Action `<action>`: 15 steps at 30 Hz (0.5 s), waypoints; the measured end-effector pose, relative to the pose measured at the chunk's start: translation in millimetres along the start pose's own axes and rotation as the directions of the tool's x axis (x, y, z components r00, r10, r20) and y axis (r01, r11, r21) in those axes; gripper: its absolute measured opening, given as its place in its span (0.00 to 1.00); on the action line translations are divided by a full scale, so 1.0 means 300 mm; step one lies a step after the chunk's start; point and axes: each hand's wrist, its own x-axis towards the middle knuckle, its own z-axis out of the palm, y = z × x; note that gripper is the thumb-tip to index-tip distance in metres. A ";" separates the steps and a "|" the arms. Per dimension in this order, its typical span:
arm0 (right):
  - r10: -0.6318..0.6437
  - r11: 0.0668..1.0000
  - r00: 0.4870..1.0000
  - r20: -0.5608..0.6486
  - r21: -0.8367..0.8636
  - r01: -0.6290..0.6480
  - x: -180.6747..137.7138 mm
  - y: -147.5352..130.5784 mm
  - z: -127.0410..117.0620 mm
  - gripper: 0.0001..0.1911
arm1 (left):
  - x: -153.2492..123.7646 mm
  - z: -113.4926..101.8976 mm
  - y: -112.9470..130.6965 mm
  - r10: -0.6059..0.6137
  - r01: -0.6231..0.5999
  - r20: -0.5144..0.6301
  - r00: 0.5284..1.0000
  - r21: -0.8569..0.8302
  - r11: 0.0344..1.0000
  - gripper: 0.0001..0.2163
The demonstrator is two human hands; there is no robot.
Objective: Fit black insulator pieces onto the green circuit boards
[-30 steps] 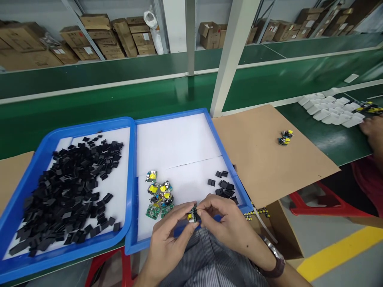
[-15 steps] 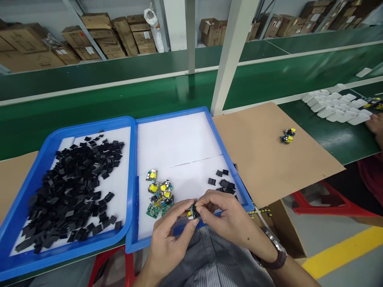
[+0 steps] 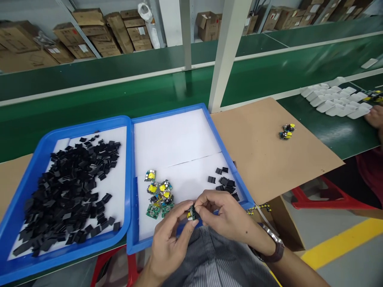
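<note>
My left hand (image 3: 169, 239) and my right hand (image 3: 226, 217) meet over the near rim of the right blue tray (image 3: 214, 131). Together they pinch a small circuit board (image 3: 192, 213) with a yellow part. Just left of my hands lies a cluster of green and yellow circuit boards (image 3: 158, 194) on the tray's white liner. A few black clips (image 3: 225, 183) lie by my right hand. The left blue tray (image 3: 48, 147) holds a big heap of black clips (image 3: 64, 191).
Brown cardboard (image 3: 263, 155) covers the bench to the right, with two small boards (image 3: 286, 131) on it. White plastic shells (image 3: 338, 103) lie on the green belt at far right, beside another person's hand (image 3: 375, 115). A white post (image 3: 223, 56) rises behind the trays.
My hands stay together on the small board with only slight finger shifts. The view has drifted a little, and the other person's hand at far right moved slightly.
</note>
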 end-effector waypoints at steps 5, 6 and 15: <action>-0.076 0.975 0.997 -0.033 -0.211 0.068 0.008 -0.021 0.018 0.09 | 0.012 -0.013 -0.007 0.141 -0.138 -0.007 0.990 0.167 0.976 0.23; -0.047 0.990 0.998 -0.030 -0.137 0.042 0.010 -0.017 0.025 0.09 | 0.012 -0.017 -0.007 0.139 -0.136 -0.005 0.990 0.174 0.975 0.24; 0.065 0.943 0.992 -0.109 0.331 -0.025 -0.015 0.020 0.055 0.06 | 0.003 -0.027 0.015 -0.087 0.086 -0.005 0.996 -0.083 0.993 0.19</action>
